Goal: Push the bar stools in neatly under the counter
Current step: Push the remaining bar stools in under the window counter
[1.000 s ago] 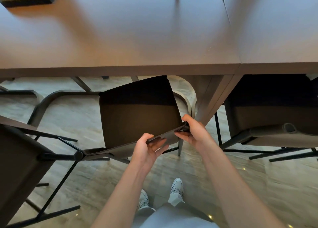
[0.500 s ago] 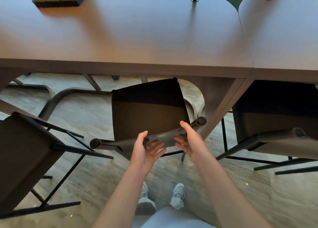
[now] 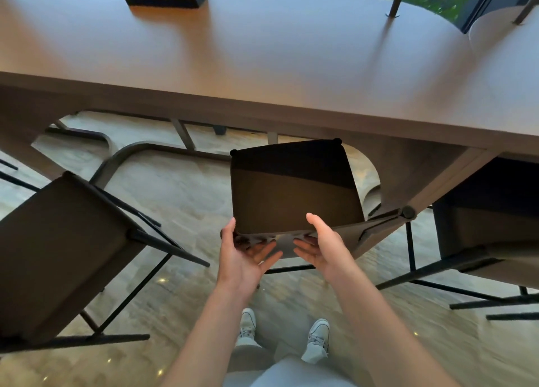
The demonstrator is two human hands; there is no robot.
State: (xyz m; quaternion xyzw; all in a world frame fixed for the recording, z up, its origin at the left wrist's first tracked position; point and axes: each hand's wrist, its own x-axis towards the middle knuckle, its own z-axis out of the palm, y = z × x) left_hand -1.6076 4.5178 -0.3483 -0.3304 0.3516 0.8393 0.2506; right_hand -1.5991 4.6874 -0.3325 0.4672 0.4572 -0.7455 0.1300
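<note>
Two hands meet the low backrest of a dark brown, square-seated bar stool with thin black metal legs (image 3: pixel 294 194) at centre frame. The left hand (image 3: pixel 245 258) and right hand (image 3: pixel 322 245) have fingers straight and spread against the backrest's near face, thumbs hooked over its top edge, pressing rather than gripping. The stool's seat sits partly beneath the near edge of the long brown wooden table (image 3: pixel 262 65), its far corners in shadow, and it looks slightly turned. Judged from here, an even push through both palms would keep it square; its right rear corner lies close to the table's slanted leg (image 3: pixel 431 188). A second dark brown stool (image 3: pixel 64 249), lower left, stands angled outside the table; a third (image 3: pixel 493 208) sits tucked at right.
</note>
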